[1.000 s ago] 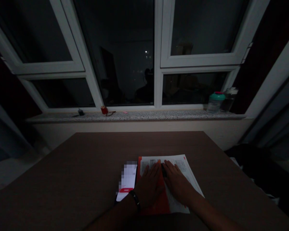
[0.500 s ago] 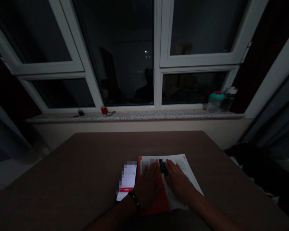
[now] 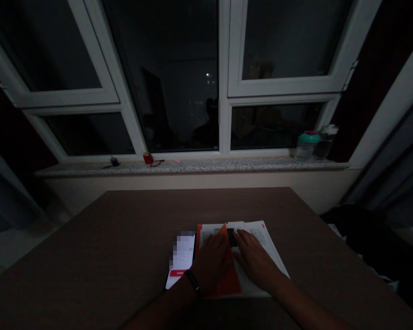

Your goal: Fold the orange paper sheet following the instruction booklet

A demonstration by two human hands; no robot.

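Observation:
My left hand (image 3: 211, 261) lies flat on a red-orange sheet (image 3: 229, 275), its fingers against the sheet's raised pointed corner. My right hand (image 3: 254, 262) rests palm down on a white printed document (image 3: 261, 238), close to a small black object (image 3: 231, 237) whose shape I cannot make out. The red-orange sheet overlaps the document. To the left of my left hand lies a smartphone (image 3: 181, 261) with a lit screen, partly blurred. A black band (image 3: 192, 280) circles my left wrist.
The papers and phone lie near the front of a brown table (image 3: 99, 256). Beyond it is a speckled stone windowsill (image 3: 192, 167) with a small red object (image 3: 147, 158), a green-lidded plastic container (image 3: 306, 146) and a bottle (image 3: 325, 144), below dark white-framed windows (image 3: 223, 68).
The corner of the red-orange sheet stands higher and more pointed, and the sheet's lower edge has shifted slightly. Both hands stay on the papers, and the view has tilted a little.

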